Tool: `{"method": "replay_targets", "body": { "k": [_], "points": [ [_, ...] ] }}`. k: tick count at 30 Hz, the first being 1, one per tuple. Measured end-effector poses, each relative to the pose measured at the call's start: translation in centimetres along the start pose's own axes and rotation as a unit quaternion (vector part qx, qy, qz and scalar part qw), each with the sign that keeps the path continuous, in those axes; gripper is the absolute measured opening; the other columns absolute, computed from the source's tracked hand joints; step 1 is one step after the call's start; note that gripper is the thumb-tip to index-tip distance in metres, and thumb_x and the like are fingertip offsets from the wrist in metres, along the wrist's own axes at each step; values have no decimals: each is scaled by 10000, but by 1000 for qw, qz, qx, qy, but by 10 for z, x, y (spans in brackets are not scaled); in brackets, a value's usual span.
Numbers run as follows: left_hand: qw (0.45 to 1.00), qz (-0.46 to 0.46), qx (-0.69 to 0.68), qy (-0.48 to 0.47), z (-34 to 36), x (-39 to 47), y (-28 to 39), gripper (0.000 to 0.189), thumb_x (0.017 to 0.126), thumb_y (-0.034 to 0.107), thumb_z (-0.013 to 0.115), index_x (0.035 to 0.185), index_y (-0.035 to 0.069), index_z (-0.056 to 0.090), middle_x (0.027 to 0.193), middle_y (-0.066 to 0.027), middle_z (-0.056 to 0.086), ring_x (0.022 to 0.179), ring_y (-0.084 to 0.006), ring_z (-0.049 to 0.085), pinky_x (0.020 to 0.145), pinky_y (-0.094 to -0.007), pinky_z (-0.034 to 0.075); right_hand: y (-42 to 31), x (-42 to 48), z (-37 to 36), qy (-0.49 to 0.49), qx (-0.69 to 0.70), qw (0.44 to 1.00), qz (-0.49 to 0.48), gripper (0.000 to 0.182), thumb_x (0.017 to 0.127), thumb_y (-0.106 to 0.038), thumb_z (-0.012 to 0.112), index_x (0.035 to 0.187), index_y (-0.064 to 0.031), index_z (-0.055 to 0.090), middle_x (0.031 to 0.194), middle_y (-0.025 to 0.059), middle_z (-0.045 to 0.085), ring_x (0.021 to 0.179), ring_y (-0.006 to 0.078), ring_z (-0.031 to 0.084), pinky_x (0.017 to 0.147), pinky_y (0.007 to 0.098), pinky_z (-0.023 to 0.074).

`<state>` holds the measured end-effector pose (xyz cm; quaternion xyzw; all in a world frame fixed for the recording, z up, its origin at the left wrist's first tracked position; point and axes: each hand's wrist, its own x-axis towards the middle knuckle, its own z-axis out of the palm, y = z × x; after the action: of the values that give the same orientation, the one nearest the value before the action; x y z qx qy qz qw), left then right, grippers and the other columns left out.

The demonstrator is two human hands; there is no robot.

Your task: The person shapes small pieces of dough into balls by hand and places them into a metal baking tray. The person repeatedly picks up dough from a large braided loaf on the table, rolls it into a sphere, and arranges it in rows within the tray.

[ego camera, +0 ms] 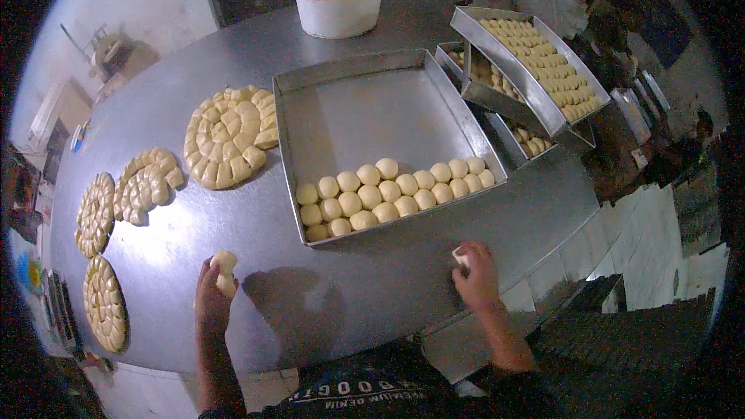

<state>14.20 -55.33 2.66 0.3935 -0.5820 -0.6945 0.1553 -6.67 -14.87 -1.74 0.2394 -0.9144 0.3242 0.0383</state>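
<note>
My left hand grips a few joined dough pieces just above the steel table. Over on the right, my right hand is curled around a small piece of dough at the table surface. Between and beyond my hands lies a large square metal tray. Round dough balls fill its near side in uneven rows, while bare metal shows across its far part. To the left of the tray sits a big disc of cut dough pieces, touching or nearly touching the tray wall.
More discs of cut dough lie at the left: a partly used one, an upper one and a lower one. A white tub holding dough stands at the back. Stacked tilted trays of dough balls rise at the right.
</note>
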Motion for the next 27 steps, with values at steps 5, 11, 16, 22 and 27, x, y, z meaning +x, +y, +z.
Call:
{"method": "replay_targets", "body": {
  "k": [5, 11, 16, 22, 27],
  "points": [
    [993, 88, 66, -35, 41, -31, 3, 455, 762, 119, 590, 1191, 65, 447, 1033, -67, 516, 921, -156, 493, 810, -288, 415, -19, 121, -28, 182, 364, 912, 43, 250, 824, -120, 556, 1040, -4, 513, 1044, 101, 521, 940, 202, 515, 809, 326, 431],
    [959, 183, 170, -134, 94, -35, 7, 416, 740, 4, 586, 1140, 59, 487, 1012, -74, 521, 913, -182, 528, 740, -289, 466, -33, 192, 27, 25, 87, 996, -6, 215, 846, -175, 550, 988, -15, 567, 940, 83, 608, 880, 198, 565, 791, 334, 447],
    [891, 325, 276, -155, 102, -44, 6, 465, 701, -12, 612, 1142, 83, 500, 1031, -132, 533, 950, -278, 539, 752, -333, 476, -108, 97, 45, -50, 429, 895, -108, 253, 863, -140, 537, 1091, -30, 537, 1076, 73, 569, 1022, 163, 517, 915, 323, 387],
    [860, 287, 348, -237, 69, -34, -4, 377, 722, 7, 632, 1085, 71, 554, 1023, -147, 578, 930, -287, 565, 796, -343, 458, -122, -13, 64, -150, 471, 862, 114, 310, 876, -174, 516, 1149, -27, 515, 1186, 89, 514, 1110, 157, 451, 908, 311, 387],
    [975, 150, 108, -122, -18, -4, -11, 148, 914, 158, 406, 972, 41, 475, 900, -78, 538, 848, -166, 528, 767, -300, 442, -52, -41, 34, -5, -191, 980, -52, 408, 845, -273, 507, 1200, -76, 476, 1072, 186, 542, 1024, 334, 488, 949, 441, 323]
  ]
}}
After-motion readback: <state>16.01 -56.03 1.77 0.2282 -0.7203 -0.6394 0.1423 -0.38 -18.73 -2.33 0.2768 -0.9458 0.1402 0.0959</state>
